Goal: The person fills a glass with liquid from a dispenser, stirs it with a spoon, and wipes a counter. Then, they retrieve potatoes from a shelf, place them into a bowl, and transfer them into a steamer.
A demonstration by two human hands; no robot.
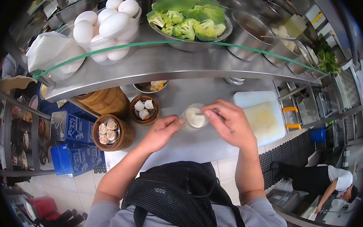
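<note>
Holding: left hand [162,130] steadies a small clear plastic cup of white sauce [195,117] at its 8 o'clock side, fingers closed against the wall.
Right hand: right hand [230,121] is at the cup's 3 o'clock, grip pinched shut on a thin metal utensil [204,112] reaching over the rim.
Cup place: on the grey steel surface [188,143], middle of view.
At 9 o'clock: round bamboo steamer of white dumplings [144,109]; lower, a bamboo steamer of brownish dumplings [108,132].
At 3 o'clock: white cutting board [261,114].
At 12 o'clock: steel shelf [172,63] bearing a clear tub of white eggs [108,25] and a steel bowl of green broccoli [189,20].
</note>
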